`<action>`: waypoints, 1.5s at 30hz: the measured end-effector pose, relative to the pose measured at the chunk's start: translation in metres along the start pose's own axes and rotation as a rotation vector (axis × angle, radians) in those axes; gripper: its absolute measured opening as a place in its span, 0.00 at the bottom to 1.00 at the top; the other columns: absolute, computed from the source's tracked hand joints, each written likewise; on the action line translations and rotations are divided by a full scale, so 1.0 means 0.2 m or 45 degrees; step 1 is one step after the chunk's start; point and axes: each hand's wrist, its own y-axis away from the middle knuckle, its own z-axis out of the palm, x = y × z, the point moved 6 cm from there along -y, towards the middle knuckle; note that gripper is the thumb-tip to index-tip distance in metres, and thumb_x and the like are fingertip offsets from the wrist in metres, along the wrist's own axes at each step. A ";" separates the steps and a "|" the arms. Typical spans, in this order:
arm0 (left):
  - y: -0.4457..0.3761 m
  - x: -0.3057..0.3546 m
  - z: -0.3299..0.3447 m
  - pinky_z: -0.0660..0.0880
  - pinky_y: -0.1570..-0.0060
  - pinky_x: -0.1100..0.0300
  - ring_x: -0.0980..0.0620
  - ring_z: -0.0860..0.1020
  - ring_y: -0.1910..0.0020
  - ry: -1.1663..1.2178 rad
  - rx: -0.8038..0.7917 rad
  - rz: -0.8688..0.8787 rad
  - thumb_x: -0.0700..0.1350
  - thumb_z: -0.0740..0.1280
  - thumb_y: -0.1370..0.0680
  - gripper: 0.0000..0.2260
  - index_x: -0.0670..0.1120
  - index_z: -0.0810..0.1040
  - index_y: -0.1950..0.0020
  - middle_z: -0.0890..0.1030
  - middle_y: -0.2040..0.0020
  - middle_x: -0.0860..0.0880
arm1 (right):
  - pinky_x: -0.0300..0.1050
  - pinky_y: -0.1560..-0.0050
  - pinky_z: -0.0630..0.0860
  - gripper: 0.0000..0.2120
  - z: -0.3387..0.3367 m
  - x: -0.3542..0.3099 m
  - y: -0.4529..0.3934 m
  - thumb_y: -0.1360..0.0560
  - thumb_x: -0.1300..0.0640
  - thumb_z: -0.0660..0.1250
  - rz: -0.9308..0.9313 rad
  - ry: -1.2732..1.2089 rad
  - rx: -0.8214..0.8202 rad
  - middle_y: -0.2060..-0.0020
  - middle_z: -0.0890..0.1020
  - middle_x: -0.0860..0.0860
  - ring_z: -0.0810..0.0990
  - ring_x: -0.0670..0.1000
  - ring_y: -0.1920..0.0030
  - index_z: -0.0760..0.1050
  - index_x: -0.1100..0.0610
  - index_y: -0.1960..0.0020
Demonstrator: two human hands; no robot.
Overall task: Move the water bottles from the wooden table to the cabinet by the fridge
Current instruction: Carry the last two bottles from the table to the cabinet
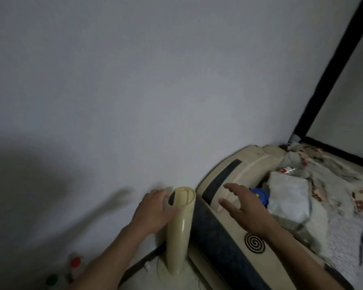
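Observation:
My left hand (153, 210) rests against the left side of a cream upright pole (179, 231), fingers spread and holding nothing. My right hand (245, 206) hovers open, palm down, over a cream and dark appliance (226, 243) with a spiral mark. Two blurred bottles stand at the bottom left, one with a red cap (75, 262) and one with a green cap (51, 279). A clear bottle with a red label (288, 170) lies among cloths at the right. No wooden table, cabinet or fridge is in view.
A plain white wall (134, 80) fills most of the view. A black frame (331, 70) runs up the right corner. Crumpled cloths (289, 197), a flowered blanket (344, 185) and a blue object (260, 194) lie beside the appliance.

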 end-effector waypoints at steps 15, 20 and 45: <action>-0.20 1.28 0.69 0.73 0.42 0.54 0.52 0.75 0.42 -0.003 -0.262 0.683 0.60 0.70 0.26 0.20 0.51 0.75 0.38 0.76 0.40 0.52 | 0.43 0.41 0.73 0.28 -0.78 0.83 0.83 0.23 0.39 0.63 0.668 0.069 0.480 0.34 0.75 0.51 0.75 0.50 0.38 0.65 0.50 0.27; -0.14 1.57 0.89 0.74 0.47 0.56 0.52 0.75 0.46 0.102 -0.423 0.925 0.59 0.72 0.27 0.20 0.51 0.77 0.39 0.76 0.43 0.53 | 0.45 0.37 0.72 0.26 -0.91 0.77 1.19 0.22 0.39 0.62 0.947 0.234 0.635 0.32 0.74 0.52 0.74 0.51 0.36 0.67 0.50 0.28; 1.43 2.03 1.24 0.72 0.42 0.57 0.53 0.72 0.38 0.196 -1.119 1.797 0.63 0.67 0.26 0.22 0.53 0.73 0.37 0.74 0.37 0.53 | 0.47 0.37 0.74 0.28 -0.56 -0.31 3.00 0.26 0.34 0.61 1.838 0.406 1.262 0.32 0.72 0.46 0.71 0.45 0.35 0.67 0.44 0.30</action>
